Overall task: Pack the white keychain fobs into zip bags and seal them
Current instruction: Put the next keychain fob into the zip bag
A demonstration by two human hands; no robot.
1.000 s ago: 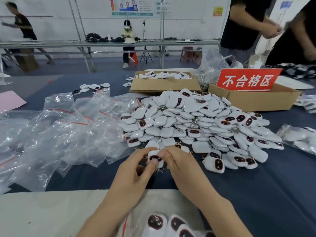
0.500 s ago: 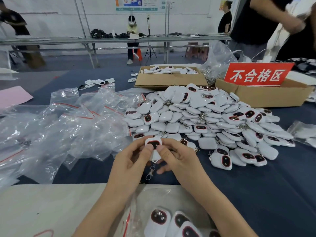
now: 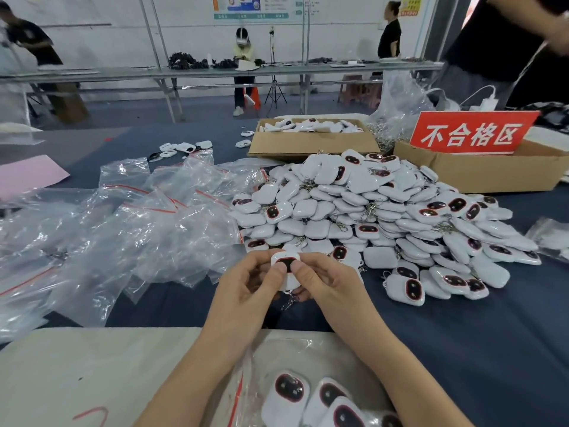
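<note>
Landmark: big pile of white rounded plastic keychain fobs (image 3: 369, 217) w/ dark red-rimmed faces, mid-table on the dark blue tablecloth (image 3: 462, 334).

Just in front of the pile's near-left edge, both hands hold one white fob (image 3: 284, 261) off the cloth, dark face twd camera.
- Left hand (image 3: 246, 291): thumb pressed on the face, other fingers curled behind the fob.
- Right hand (image 3: 326, 285): same grip, thumb on the face right beside the left thumb, fingers curled under.
- Small metal clip (image 3: 289, 302) hangs below the fob, btwn the hands.

Left of pile: heap of empty clear zip bags (image 3: 138, 229) w/ red seal strips, touching the pile's left edge.

Nearer than pile, at bottom edge btwn the forearms: filled clear zip bag (image 3: 240, 386) w/ fobs inside, lying on a cream sheet (image 3: 92, 365). Can't tell if it's sealed.

Behind pile: shallow cardboard box (image 3: 308, 143) w/ more fobs in it.

Behind-right of pile: second cardboard box (image 3: 477, 174) carrying a red sign (image 3: 471, 134) w/ white characters.
</note>
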